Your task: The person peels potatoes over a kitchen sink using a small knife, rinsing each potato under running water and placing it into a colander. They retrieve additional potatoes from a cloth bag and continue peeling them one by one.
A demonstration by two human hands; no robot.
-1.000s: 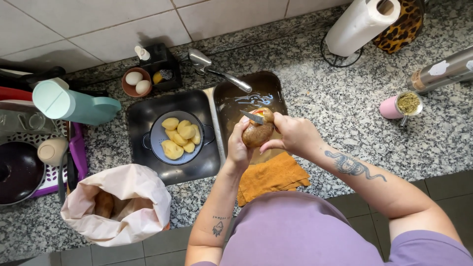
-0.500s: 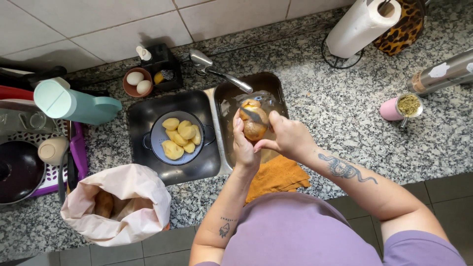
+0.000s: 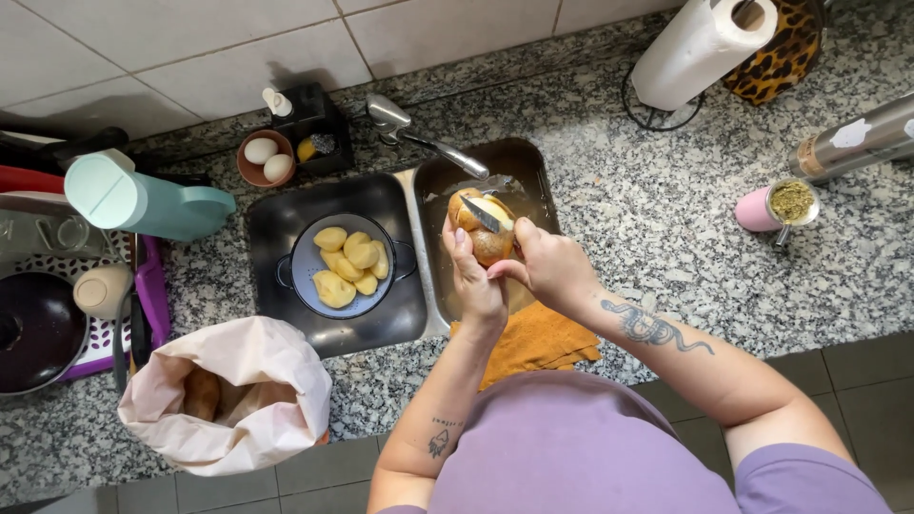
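Observation:
I hold a half-peeled potato [image 3: 484,230] over the right basin of the steel sink [image 3: 533,181]. My left hand [image 3: 476,281] grips the potato from below. My right hand [image 3: 547,268] holds a small knife [image 3: 481,215] whose blade lies across the potato's pale peeled top. In the left basin a grey colander [image 3: 307,259] holds several peeled yellow potatoes [image 3: 347,259]. An orange cloth [image 3: 543,341] hangs over the counter edge under my arms.
A pale bag [image 3: 228,400] with unpeeled potatoes stands at the front left. A bowl with two eggs [image 3: 264,158], a teal jug [image 3: 143,198], a dish rack [image 3: 57,286], a paper towel roll [image 3: 690,48], a pink cup [image 3: 776,205] and a metal flask [image 3: 857,138] ring the sink.
Both hands have moved the potato farther out over the right basin, and the knife has shifted across its top. More pale flesh shows.

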